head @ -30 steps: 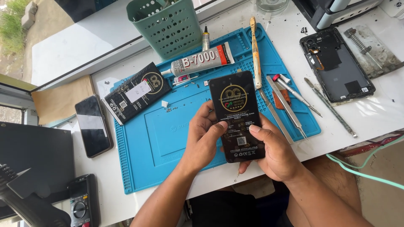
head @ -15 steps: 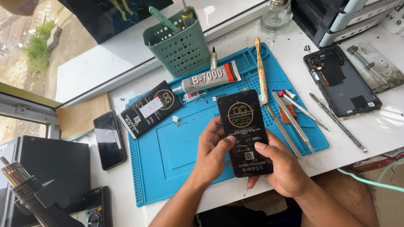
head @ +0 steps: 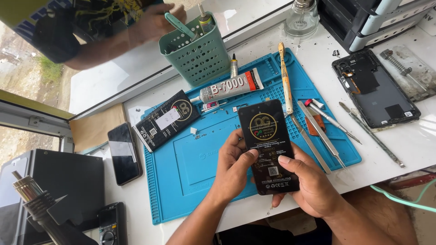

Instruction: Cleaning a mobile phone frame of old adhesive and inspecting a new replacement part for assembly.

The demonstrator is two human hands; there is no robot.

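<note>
Two hands, the left hand (head: 234, 165) and the right hand (head: 309, 188), grip a flat black package (head: 269, 145) above the blue mat (head: 190, 163) on the counter (head: 399, 149), apparently inspecting it, so opening it likely calls for a fingertip at an edge.

heat gun (head: 38, 206) cut off bottom-left

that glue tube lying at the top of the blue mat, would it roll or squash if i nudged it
The glue tube looks round along its body and lies flat on the blue mat, so a sideways nudge would probably roll it a little. Its far end looks crimped flat, which may stop the roll early. It appears to be a soft squeeze tube, so pinching it would likely dent it.
</note>
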